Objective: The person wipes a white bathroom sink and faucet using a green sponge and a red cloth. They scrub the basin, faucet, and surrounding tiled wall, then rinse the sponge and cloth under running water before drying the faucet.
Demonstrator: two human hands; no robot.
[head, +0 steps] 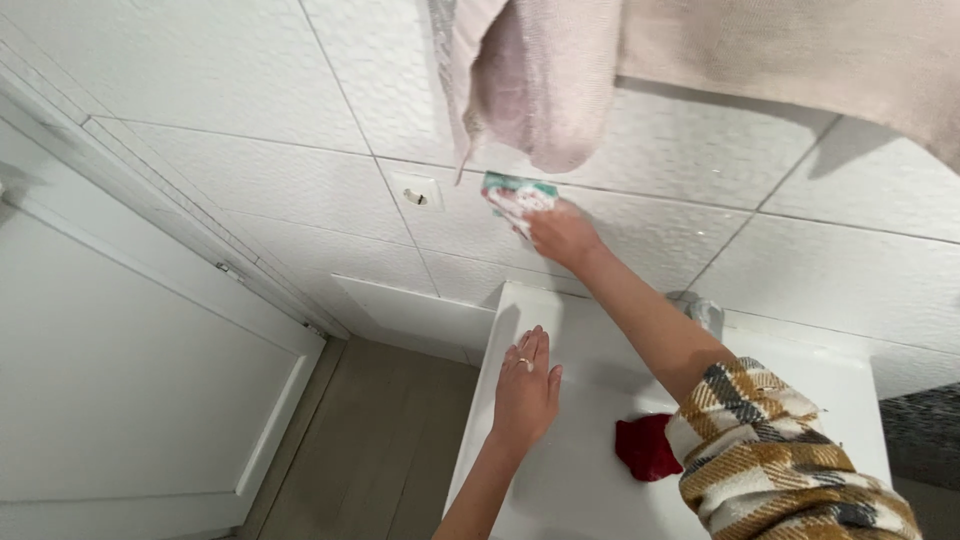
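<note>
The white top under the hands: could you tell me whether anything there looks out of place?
A crumpled red cloth lies loose on the white top, beside the right arm. The left hand rests flat nearby; the right hand presses a patterned cloth to the tiled wall. Nothing looks spilled or damaged.

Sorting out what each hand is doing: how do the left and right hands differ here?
The left hand lies flat, fingers spread, on the white surface; the right hand is raised against the tiled wall, pressing a green and white cloth. The left wears a ring and holds nothing. The right arm has a plaid sleeve pushed up; the left forearm is bare. Both reach forward.
</note>
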